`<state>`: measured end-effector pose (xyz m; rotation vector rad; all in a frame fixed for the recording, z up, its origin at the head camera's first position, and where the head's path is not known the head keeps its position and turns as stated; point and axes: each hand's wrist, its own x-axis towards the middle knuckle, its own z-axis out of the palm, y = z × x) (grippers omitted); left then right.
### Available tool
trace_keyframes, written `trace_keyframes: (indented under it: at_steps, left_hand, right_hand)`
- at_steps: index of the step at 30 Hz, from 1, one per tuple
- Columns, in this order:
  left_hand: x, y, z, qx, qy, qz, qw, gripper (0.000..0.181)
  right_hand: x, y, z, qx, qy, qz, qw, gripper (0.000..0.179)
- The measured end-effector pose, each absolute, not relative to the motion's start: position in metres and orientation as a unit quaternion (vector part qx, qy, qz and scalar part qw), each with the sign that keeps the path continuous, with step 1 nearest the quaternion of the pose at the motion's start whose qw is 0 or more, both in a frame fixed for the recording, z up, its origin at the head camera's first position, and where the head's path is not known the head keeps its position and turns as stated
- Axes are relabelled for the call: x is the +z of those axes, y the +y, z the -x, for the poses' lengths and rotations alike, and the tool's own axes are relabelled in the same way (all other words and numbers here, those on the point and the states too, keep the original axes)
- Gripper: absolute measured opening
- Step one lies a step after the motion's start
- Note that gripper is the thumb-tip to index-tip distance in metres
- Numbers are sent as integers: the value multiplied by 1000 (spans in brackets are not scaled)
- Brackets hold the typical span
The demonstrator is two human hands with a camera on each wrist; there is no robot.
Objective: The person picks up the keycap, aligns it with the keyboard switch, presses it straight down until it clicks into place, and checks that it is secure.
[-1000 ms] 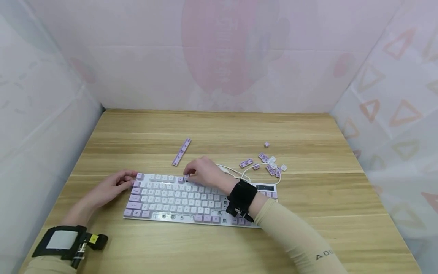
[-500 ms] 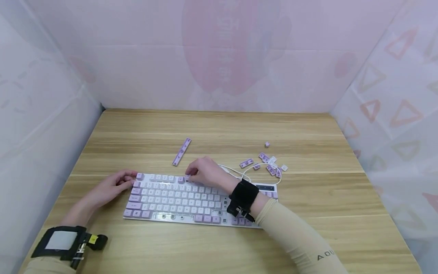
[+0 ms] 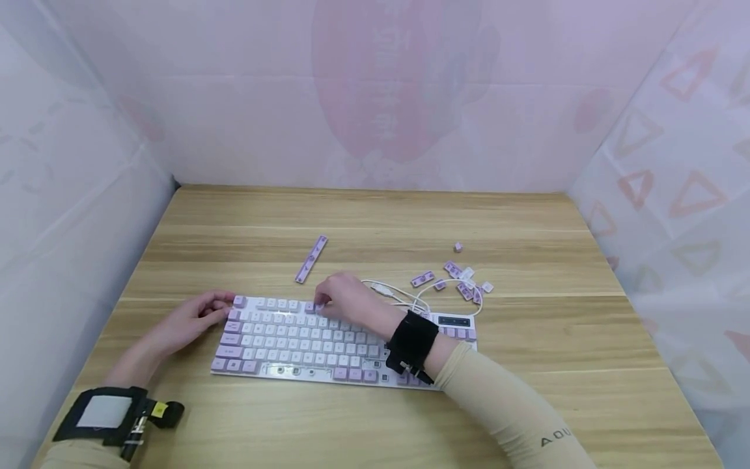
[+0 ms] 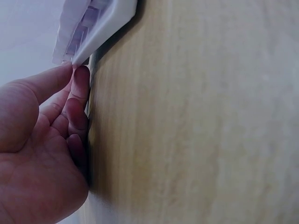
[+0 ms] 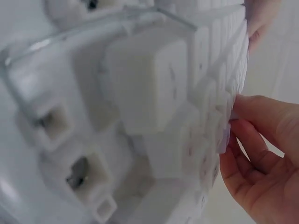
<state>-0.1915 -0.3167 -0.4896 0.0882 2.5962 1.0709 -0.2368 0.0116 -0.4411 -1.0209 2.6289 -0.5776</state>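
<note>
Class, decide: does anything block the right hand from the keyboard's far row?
Nothing visible: the right hand touches the far row of the keyboard; the white cable lies beyond, out of its way.

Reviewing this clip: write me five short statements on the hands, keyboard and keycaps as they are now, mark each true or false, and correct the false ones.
1. The left hand is at the keyboard's back left corner. True.
2. The long purple keycap is fitted in the front row. False: it lies on the table beyond the keyboard.
3. The right hand is at the back row of keys. True.
4. Every key position has its keycap. False: bare switches show in the front row.
5. A white cable lies partly behind the keyboard. True.
</note>
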Motion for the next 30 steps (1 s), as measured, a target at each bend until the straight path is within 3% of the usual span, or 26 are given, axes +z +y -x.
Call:
trace_keyframes:
  at_steps: [10, 18, 30]
  left_hand:
    - [-492, -316, 193, 370, 914, -39, 158, 48]
    - [-494, -318, 193, 358, 920, -41, 153, 46]
    - [-493, -316, 193, 357, 920, -39, 157, 45]
  right_hand:
    - [-441, 5, 225, -133, 924, 355, 53, 7]
    - [-447, 3, 215, 47, 895, 439, -64, 14]
    - [-450, 10, 206, 113, 868, 476, -88, 20]
